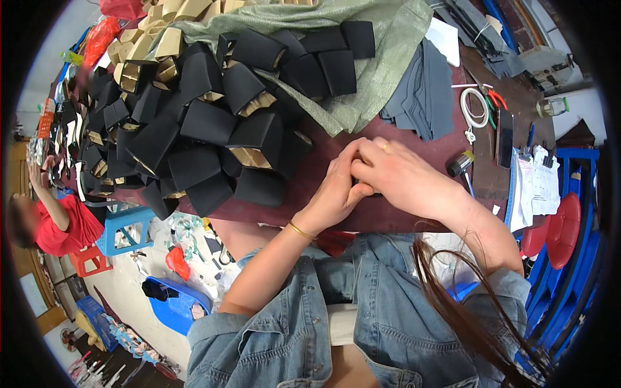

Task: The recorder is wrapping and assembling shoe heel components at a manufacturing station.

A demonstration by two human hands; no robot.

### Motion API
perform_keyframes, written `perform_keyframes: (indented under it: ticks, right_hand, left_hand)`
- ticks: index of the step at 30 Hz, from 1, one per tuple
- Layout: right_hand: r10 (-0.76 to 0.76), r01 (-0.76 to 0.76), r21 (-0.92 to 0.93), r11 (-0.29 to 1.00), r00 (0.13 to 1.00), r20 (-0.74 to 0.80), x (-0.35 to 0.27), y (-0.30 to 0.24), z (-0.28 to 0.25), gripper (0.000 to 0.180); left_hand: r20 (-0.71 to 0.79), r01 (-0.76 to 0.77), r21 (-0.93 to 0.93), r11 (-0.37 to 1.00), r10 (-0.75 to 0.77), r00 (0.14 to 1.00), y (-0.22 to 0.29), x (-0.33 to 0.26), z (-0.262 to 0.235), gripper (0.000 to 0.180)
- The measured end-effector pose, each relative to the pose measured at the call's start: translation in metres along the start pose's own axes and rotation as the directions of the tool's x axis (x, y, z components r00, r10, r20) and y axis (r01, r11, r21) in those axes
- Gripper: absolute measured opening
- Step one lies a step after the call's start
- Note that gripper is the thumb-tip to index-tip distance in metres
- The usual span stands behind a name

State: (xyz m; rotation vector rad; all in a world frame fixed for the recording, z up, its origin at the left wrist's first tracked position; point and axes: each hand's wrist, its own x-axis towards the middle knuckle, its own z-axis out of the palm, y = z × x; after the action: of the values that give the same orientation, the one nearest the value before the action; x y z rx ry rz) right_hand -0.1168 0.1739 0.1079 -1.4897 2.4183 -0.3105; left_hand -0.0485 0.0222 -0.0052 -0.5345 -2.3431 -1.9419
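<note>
Left hand (336, 187): cupped against right, fingers curled together.
Right hand (401, 178): closed over left; contents hidden.
Pile (194, 129): just beside, on table (388, 216).

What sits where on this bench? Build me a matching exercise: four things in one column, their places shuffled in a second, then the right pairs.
Things
1. heap of black folded box pieces with tan cardboard insides
2. stack of flat grey fabric sheets
3. coiled white cord
4. thin gold bangle

Places
A. on the left hand's wrist
B. right of the grey sheets, by red-handled pliers
C. on the dark red tabletop, left of the hands
D. beyond the right hand, beside the green woven sack

Pairs: 1-C, 2-D, 3-B, 4-A
</note>
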Motion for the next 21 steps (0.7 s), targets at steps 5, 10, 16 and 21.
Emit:
perform_keyframes:
  ticks: [5,10,16,21]
  right_hand:
    - [0.288,-0.178,0.476,0.861,0.943,-0.168,-0.022,-0.008,0.038,0.054]
    - [0.656,-0.562,0.395,0.727,0.739,-0.155,-0.042,-0.022,0.044,0.057]
    - [0.558,-0.203,0.601,0.773,0.669,-0.490,-0.015,0.002,-0.007,0.053]
    - [0.137,0.137,0.233,0.963,0.495,-0.858,0.086,-0.031,-0.042,0.055]
  left_hand:
    - [0.082,0.029,-0.068,0.997,-0.023,0.996,-0.003,0.002,-0.002,0.096]
    - [-0.011,-0.003,-0.177,0.984,0.001,1.000,0.000,0.003,0.001,0.093]
    - [-0.115,-0.013,-0.135,0.991,-0.003,0.993,0.001,-0.001,0.005,0.089]
    - [-0.089,-0.043,-0.140,0.989,0.031,0.996,-0.003,-0.010,0.001,0.077]
